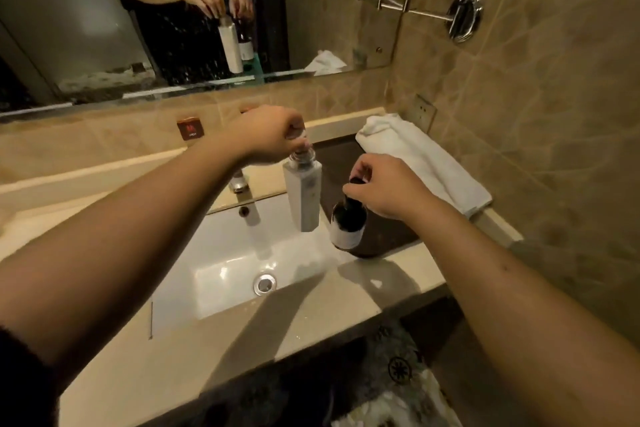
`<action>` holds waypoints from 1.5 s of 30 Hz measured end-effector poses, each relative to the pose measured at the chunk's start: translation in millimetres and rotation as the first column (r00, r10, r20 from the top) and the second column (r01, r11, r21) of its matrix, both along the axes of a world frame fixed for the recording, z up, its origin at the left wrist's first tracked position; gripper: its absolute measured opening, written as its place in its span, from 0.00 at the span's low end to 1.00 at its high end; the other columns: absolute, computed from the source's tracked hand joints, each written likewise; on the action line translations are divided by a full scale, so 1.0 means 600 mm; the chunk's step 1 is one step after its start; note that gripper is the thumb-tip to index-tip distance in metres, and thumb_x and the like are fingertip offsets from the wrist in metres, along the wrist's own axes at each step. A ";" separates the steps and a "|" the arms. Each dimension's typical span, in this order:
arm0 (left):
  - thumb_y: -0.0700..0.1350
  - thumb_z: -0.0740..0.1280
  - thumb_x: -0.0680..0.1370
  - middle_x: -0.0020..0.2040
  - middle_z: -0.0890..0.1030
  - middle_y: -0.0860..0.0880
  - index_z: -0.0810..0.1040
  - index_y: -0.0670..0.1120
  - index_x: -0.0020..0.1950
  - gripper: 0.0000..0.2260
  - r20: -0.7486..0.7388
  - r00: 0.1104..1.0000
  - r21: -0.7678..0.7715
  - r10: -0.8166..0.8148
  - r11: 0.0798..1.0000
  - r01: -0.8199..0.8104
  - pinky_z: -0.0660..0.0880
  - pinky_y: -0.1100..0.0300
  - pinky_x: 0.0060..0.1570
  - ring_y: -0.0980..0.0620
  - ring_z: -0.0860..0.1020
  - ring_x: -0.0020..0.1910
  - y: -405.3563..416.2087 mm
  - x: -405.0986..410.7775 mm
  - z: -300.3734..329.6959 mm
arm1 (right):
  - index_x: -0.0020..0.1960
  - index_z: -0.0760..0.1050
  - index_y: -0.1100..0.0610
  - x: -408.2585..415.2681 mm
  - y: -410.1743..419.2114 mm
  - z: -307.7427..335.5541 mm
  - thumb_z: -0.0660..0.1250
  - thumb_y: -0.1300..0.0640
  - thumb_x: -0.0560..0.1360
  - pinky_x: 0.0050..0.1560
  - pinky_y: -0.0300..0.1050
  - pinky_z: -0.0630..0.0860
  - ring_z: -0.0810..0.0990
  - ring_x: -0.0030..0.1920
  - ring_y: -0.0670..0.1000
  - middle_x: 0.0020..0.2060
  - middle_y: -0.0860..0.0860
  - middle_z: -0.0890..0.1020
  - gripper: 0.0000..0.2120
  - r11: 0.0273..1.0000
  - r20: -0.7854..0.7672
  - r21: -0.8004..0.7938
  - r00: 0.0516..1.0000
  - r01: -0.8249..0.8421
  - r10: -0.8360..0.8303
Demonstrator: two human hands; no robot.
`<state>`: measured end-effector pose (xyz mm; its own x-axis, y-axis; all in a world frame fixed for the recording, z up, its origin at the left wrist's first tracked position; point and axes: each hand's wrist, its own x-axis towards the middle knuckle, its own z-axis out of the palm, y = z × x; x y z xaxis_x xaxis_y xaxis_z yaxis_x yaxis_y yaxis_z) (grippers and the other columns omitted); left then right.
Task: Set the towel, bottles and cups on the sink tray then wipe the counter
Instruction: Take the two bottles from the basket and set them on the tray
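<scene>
My left hand (268, 137) grips the top of a tall white square bottle (304, 196) and holds it in the air over the right side of the sink. My right hand (386, 189) pinches the neck of a dark round bottle with a white label (348, 227), which hangs just above the near end of the dark tray (388, 236). A folded white towel (420, 159) lies along the far right side of the tray, by the wall. No cups are visible.
The white sink basin (242, 263) with its drain sits at centre, the chrome tap (239, 182) behind it. Beige counter (207, 350) runs around it. A mirror covers the back wall; a tiled wall with a socket (423, 113) stands at the right.
</scene>
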<state>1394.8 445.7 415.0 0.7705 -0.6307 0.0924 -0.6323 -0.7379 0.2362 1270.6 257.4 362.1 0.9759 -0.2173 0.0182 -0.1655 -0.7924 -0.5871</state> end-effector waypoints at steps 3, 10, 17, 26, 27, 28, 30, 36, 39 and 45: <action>0.55 0.68 0.78 0.51 0.80 0.48 0.78 0.48 0.58 0.14 0.010 1.000 -0.036 -0.007 0.999 0.007 0.76 0.53 0.48 0.48 0.78 0.49 -0.051 0.105 -0.020 | 0.43 0.75 0.47 0.062 -0.025 -0.009 0.74 0.50 0.74 0.31 0.38 0.68 0.77 0.37 0.45 0.37 0.45 0.79 0.07 0.998 -0.008 0.011 0.998 0.068 -0.068; 0.58 0.67 0.77 0.47 0.78 0.52 0.76 0.52 0.56 0.13 -0.013 0.999 -0.052 -0.036 0.998 0.035 0.73 0.54 0.42 0.49 0.77 0.46 -0.150 0.321 -0.112 | 0.42 0.75 0.49 0.212 -0.073 -0.052 0.72 0.52 0.75 0.32 0.38 0.68 0.77 0.37 0.46 0.37 0.47 0.79 0.07 0.983 -0.077 -0.013 0.980 0.184 -0.185; 0.60 0.67 0.74 0.42 0.78 0.50 0.75 0.52 0.48 0.13 -0.026 0.998 -0.060 -0.055 0.997 0.054 0.70 0.54 0.34 0.49 0.75 0.38 -0.193 0.448 -0.169 | 0.46 0.75 0.51 0.337 -0.095 -0.100 0.72 0.50 0.75 0.38 0.43 0.74 0.77 0.39 0.46 0.39 0.48 0.80 0.07 0.976 -0.114 -0.065 0.970 0.210 -0.216; 0.58 0.68 0.76 0.44 0.78 0.49 0.77 0.49 0.52 0.14 -0.046 0.998 -0.057 -0.051 0.997 0.048 0.71 0.53 0.39 0.46 0.76 0.42 -0.223 0.504 -0.194 | 0.46 0.75 0.55 0.439 -0.105 -0.143 0.72 0.51 0.75 0.38 0.47 0.74 0.78 0.40 0.52 0.37 0.49 0.78 0.09 0.980 -0.106 -0.071 0.975 0.188 -0.195; 0.58 0.68 0.76 0.45 0.79 0.48 0.77 0.49 0.53 0.14 -0.048 0.998 -0.060 -0.046 0.997 0.043 0.72 0.52 0.40 0.46 0.76 0.43 -0.226 0.506 -0.196 | 0.46 0.74 0.55 0.448 -0.105 -0.145 0.71 0.51 0.75 0.38 0.48 0.75 0.78 0.40 0.52 0.38 0.50 0.78 0.09 0.979 -0.108 -0.074 0.975 0.187 -0.195; 0.57 0.68 0.76 0.46 0.79 0.48 0.77 0.49 0.53 0.14 -0.051 0.998 -0.066 -0.042 0.997 0.038 0.73 0.52 0.41 0.46 0.77 0.43 -0.228 0.507 -0.198 | 0.46 0.74 0.54 0.456 -0.106 -0.147 0.71 0.51 0.76 0.38 0.48 0.74 0.79 0.41 0.53 0.38 0.50 0.79 0.09 0.979 -0.115 -0.079 0.974 0.186 -0.195; 0.56 0.68 0.77 0.48 0.80 0.48 0.77 0.48 0.55 0.14 -0.054 0.998 -0.088 -0.040 0.996 0.035 0.72 0.52 0.41 0.46 0.77 0.44 -0.233 0.509 -0.202 | 0.46 0.73 0.53 0.470 -0.105 -0.152 0.71 0.50 0.76 0.37 0.47 0.74 0.79 0.42 0.53 0.40 0.51 0.79 0.08 0.979 -0.134 -0.088 0.972 0.183 -0.193; 0.55 0.67 0.78 0.56 0.82 0.45 0.76 0.47 0.62 0.17 -0.069 0.996 -0.159 -0.062 0.986 0.051 0.73 0.53 0.46 0.44 0.79 0.53 -0.249 0.512 -0.209 | 0.49 0.74 0.54 0.486 -0.109 -0.155 0.70 0.51 0.77 0.44 0.54 0.80 0.80 0.43 0.55 0.42 0.52 0.80 0.08 0.979 -0.152 -0.099 0.969 0.180 -0.194; 0.58 0.67 0.77 0.55 0.82 0.46 0.77 0.48 0.61 0.19 -0.091 0.994 -0.175 -0.057 0.984 0.040 0.73 0.53 0.46 0.45 0.79 0.53 -0.250 0.514 -0.210 | 0.49 0.73 0.53 0.484 -0.114 -0.157 0.70 0.52 0.77 0.40 0.50 0.78 0.80 0.43 0.54 0.42 0.51 0.80 0.08 0.980 -0.176 -0.103 0.967 0.169 -0.185; 0.62 0.69 0.74 0.52 0.82 0.48 0.76 0.47 0.62 0.24 -0.160 0.987 -0.169 0.005 0.985 -0.033 0.76 0.52 0.47 0.47 0.78 0.48 -0.228 0.504 -0.213 | 0.51 0.73 0.53 0.460 -0.121 -0.159 0.71 0.52 0.76 0.36 0.43 0.70 0.78 0.43 0.52 0.43 0.51 0.79 0.09 0.985 -0.187 -0.056 0.967 0.164 -0.172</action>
<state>1697.0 309.2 287.1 0.7956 -0.6013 0.0738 -0.5632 -0.6894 0.4556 1546.8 184.6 266.4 0.9117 -0.3816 -0.1523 -0.4040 -0.7655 -0.5008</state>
